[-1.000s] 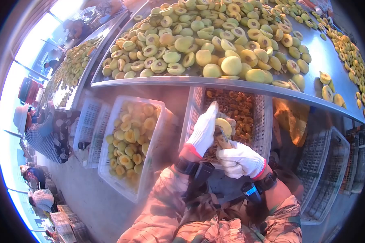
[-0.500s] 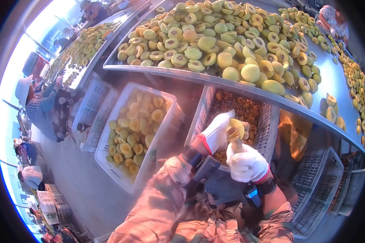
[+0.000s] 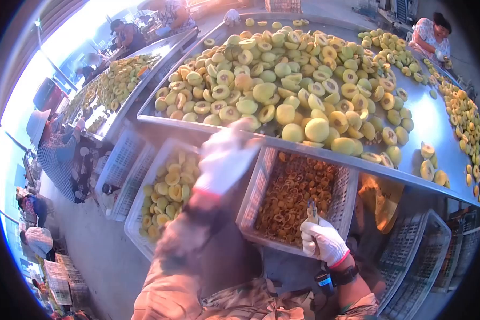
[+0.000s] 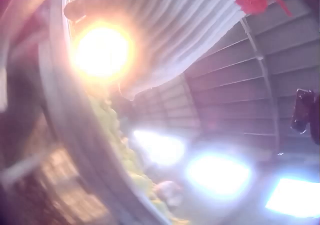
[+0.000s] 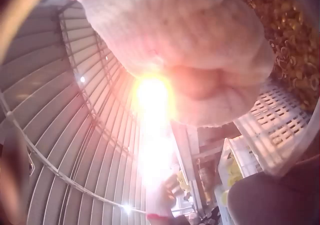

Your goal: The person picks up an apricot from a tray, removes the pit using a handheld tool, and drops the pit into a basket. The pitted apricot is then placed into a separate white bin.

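My left hand (image 3: 226,157), in a white knitted glove and blurred, is at the front edge of the metal table (image 3: 208,127), its fingers reaching toward the pile of halved yellow-green fruits (image 3: 282,80) that look like apricots. No fruit shows in it. My right hand (image 3: 322,242), also gloved, grips a small pitting tool (image 3: 311,212) with a tan handle and a metal tip pointing up. That hand is at the near right rim of a crate (image 3: 248,205) full of brown pit pieces. In the right wrist view, the glove hides the tool.
Left of the pit crate stands a white crate (image 3: 138,234) of hollowed fruit halves. Stacked crates (image 3: 410,256) stand at the right and more crates (image 3: 117,160) at the left. A yellow bag (image 3: 378,202) hangs under the table. Other people work around neighbouring tables, one person (image 3: 429,40) at the far right.
My left hand has left the right hand and swung up and left to the table edge; the fruit half once between my hands is gone from there. My right hand still grips the tool, slightly lower.
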`<state>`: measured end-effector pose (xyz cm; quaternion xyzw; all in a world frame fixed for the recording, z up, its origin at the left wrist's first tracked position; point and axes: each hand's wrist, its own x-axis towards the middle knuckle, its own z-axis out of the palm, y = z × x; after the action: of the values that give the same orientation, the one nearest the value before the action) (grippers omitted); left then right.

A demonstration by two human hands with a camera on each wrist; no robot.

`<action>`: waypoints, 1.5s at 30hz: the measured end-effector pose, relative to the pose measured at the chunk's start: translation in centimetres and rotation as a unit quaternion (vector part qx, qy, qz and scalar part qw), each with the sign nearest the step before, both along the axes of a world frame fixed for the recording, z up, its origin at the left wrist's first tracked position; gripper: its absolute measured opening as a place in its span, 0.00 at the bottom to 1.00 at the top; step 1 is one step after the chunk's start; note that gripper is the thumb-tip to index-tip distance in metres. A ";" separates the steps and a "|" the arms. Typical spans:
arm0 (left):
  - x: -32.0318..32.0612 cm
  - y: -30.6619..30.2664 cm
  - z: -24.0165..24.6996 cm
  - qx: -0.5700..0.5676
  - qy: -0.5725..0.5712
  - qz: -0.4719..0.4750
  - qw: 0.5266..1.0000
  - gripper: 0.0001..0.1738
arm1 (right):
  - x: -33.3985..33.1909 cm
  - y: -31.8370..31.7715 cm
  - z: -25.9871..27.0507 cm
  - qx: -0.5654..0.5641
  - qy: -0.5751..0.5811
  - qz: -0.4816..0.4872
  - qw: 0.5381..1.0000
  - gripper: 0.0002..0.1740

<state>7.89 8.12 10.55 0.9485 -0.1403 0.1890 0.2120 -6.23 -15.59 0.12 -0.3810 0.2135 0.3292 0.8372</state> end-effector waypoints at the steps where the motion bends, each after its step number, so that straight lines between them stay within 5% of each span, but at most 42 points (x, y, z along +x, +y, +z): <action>1: 1.9 -2.5 0.3 -0.011 0.099 0.012 0.995 0.20 | 0.1 -0.4 0.2 -0.002 -0.001 -0.010 1.000 0.07; 3: 4.5 -6.8 0.9 0.131 0.150 -0.012 0.980 0.31 | 0.3 -1.1 0.4 -0.004 -0.001 -0.030 1.000 0.07; 6: 9.5 -9.5 -3.2 0.204 0.186 -0.032 0.961 0.27 | 0.3 -1.8 0.6 -0.036 -0.021 -0.039 0.998 0.09; 10: 10.0 -8.9 -2.6 0.128 0.254 -0.035 0.958 0.31 | 0.2 -2.1 1.0 -0.038 -0.033 -0.055 0.997 0.09; 13: 8.1 -7.2 -1.6 0.021 0.166 -0.019 0.986 0.34 | 0.3 -2.2 0.9 -0.010 -0.067 -0.057 0.996 0.09; 15: 6.9 -5.3 -0.4 -0.160 0.251 -0.085 0.951 0.33 | 0.4 -1.9 1.3 -0.018 -0.074 -0.061 0.995 0.09; 17: 4.6 -3.2 -2.6 -0.388 0.221 -0.211 0.870 0.33 | 0.6 -1.2 3.2 -0.059 -0.059 -0.068 0.994 0.09; 20: -0.8 -3.2 -4.3 -0.717 0.403 -0.324 0.468 0.33 | 0.5 -0.3 4.3 -0.083 -0.129 -0.058 0.986 0.08; 21: -1.9 -3.8 -5.2 -0.748 0.423 -0.324 0.396 0.34 | 0.4 0.0 4.5 -0.095 -0.148 -0.049 0.983 0.08; 23: -3.5 -4.5 -7.5 -0.779 0.448 -0.285 0.332 0.34 | 0.3 0.8 4.5 -0.125 -0.168 -0.019 0.978 0.10; 28: -5.7 -6.2 -9.8 -0.773 0.419 -0.148 0.452 0.31 | 0.3 1.8 4.1 -0.194 -0.167 0.029 0.966 0.14; 31: -6.1 -6.5 -10.6 -0.758 0.416 -0.144 0.481 0.29 | 0.5 2.0 3.8 -0.240 -0.150 0.046 0.958 0.14; 40: -7.1 -8.0 -10.5 -0.613 0.325 -0.097 0.713 0.26 | 0.5 2.6 3.0 -0.238 -0.116 0.056 0.963 0.16; 42: -7.3 -8.4 -10.0 -0.588 0.294 -0.091 0.749 0.26 | 0.3 2.6 2.8 -0.210 -0.117 0.051 0.969 0.17; 45: -7.5 -8.8 -9.7 -0.574 0.286 -0.067 0.764 0.27 | 0.4 2.8 3.2 -0.314 -0.121 0.101 0.936 0.18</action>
<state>0.34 -0.68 0.86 0.6480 -0.0013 -0.0600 0.7593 -5.82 -12.75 3.32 -0.6812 0.1639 0.2799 0.6564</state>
